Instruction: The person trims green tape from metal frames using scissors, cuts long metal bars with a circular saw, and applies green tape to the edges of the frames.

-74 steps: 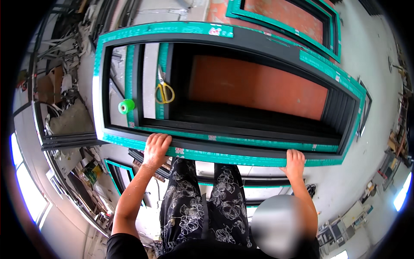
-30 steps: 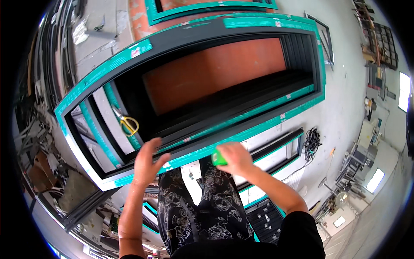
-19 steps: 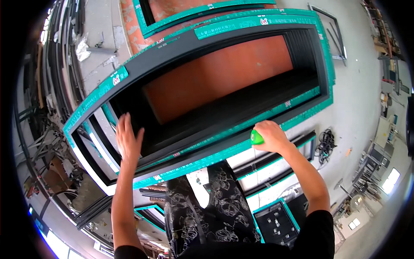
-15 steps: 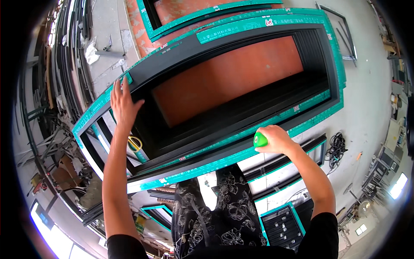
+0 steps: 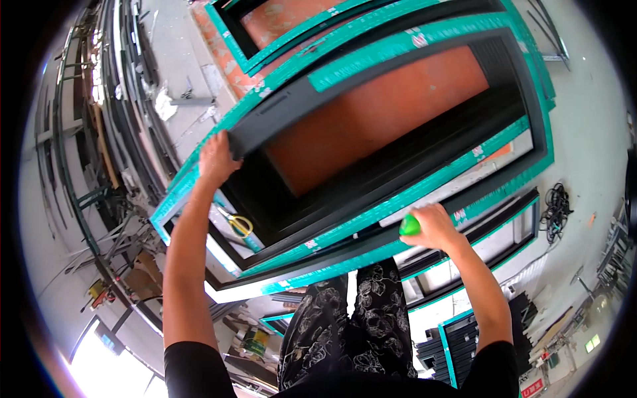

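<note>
A large dark grey window frame (image 5: 269,123) with green protective film lies in front of me, slanting up to the right. My left hand (image 5: 217,158) is closed over its far left side, fingers wrapped on the edge. Over the near bar is my right hand (image 5: 434,227), closed round a bright green rounded object (image 5: 409,225). Most of that object is hidden in the palm, so its kind does not show. Scissors (image 5: 239,225) with yellow handles lie at the frame's left part, to the right of my left forearm.
Another green-filmed frame (image 5: 245,63) lies beyond, over an orange-red surface (image 5: 378,126). Long dark bars (image 5: 133,99) are stacked at the left. A black cable coil (image 5: 556,209) lies on the floor at right. More frames (image 5: 458,338) stand by my legs.
My left hand has gone from spread fingers to a hold on the frame's edge. Dark gaps beside the frame look wider. The view has shifted; my right hand keeps the green object.
</note>
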A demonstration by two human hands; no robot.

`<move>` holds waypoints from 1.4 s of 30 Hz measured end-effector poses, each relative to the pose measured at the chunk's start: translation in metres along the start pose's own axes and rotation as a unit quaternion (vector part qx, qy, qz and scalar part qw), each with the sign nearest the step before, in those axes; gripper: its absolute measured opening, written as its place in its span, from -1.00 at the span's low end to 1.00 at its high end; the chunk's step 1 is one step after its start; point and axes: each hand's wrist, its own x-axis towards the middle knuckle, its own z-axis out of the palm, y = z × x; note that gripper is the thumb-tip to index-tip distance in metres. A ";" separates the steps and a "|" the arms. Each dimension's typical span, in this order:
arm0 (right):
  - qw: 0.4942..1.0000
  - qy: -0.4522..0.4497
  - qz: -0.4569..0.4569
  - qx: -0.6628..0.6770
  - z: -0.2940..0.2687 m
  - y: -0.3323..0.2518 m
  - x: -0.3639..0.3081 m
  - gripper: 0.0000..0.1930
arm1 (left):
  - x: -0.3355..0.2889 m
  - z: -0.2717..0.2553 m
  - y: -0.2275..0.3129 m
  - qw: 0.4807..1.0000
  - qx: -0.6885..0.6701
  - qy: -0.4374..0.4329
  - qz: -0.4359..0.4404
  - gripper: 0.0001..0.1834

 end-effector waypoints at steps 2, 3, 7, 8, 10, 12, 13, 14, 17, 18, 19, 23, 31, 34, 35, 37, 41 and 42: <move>0.999 0.042 0.009 0.014 0.020 -0.005 -0.025 -0.43 | -0.014 -0.003 0.013 0.998 -0.004 0.032 0.052 -0.11; 0.997 0.065 0.014 0.039 0.025 -0.010 -0.033 -0.45 | -0.013 -0.007 0.013 0.999 0.000 0.009 0.039 -0.14; 0.994 0.049 0.048 0.088 0.050 -0.018 -0.038 -0.47 | 0.004 -0.024 0.030 0.996 0.018 0.007 0.090 -0.16; 0.993 0.057 0.045 0.091 0.055 -0.018 -0.036 -0.48 | 0.011 -0.028 0.031 0.996 0.028 0.005 0.086 -0.16; 0.990 0.069 0.062 0.102 0.056 -0.027 -0.041 -0.49 | 0.020 -0.027 0.037 0.994 0.037 0.002 0.101 -0.18; 0.987 0.083 0.089 0.107 0.057 -0.026 -0.045 -0.51 | 0.033 -0.029 0.050 0.991 0.053 -0.003 0.121 -0.18; 0.986 0.088 0.096 0.106 0.060 -0.023 -0.044 -0.51 | 0.042 -0.031 0.061 0.989 0.066 -0.001 0.135 -0.19; 0.984 0.112 0.085 0.110 0.064 -0.021 -0.040 -0.50 | 0.048 -0.036 0.066 0.986 0.101 0.001 0.130 -0.19; 0.982 0.125 0.097 0.106 0.065 -0.020 -0.047 -0.48 | 0.063 -0.034 0.075 0.983 0.106 0.018 0.150 -0.13; 0.980 0.136 0.102 0.104 0.068 -0.019 -0.048 -0.47 | 0.069 -0.035 0.076 0.983 0.092 0.023 0.158 -0.13; 0.980 0.129 0.112 0.099 0.069 -0.016 -0.050 -0.46 | 0.069 -0.041 0.088 0.984 0.099 0.023 0.148 -0.13; 0.978 0.132 0.131 0.097 0.071 -0.012 -0.062 -0.45 | 0.069 -0.039 0.106 0.985 0.058 0.044 0.155 -0.07; 0.604 0.259 0.095 0.748 0.070 -0.089 -0.104 -0.32 | -0.082 -0.050 0.206 0.923 -0.265 0.068 0.270 -0.40; 0.440 0.209 -0.006 0.873 0.075 -0.116 -0.105 -0.22 | -0.166 -0.051 0.241 0.821 -0.455 -0.141 0.314 -0.58; 0.437 0.210 -0.006 0.874 0.076 -0.122 -0.104 -0.22 | -0.188 -0.069 0.256 0.799 -0.479 -0.175 0.318 -0.56; 0.265 0.173 -0.054 0.947 0.081 -0.132 -0.105 -0.21 | -0.213 -0.070 0.270 0.746 -0.544 -0.239 0.299 -0.50; 0.161 0.157 -0.034 0.974 0.088 -0.137 -0.110 -0.24 | -0.236 -0.077 0.280 0.772 -0.513 -0.221 0.302 -0.42; 0.198 0.170 -0.064 0.963 0.091 -0.136 -0.111 -0.24 | -0.239 -0.078 0.282 0.790 -0.486 -0.215 0.305 -0.40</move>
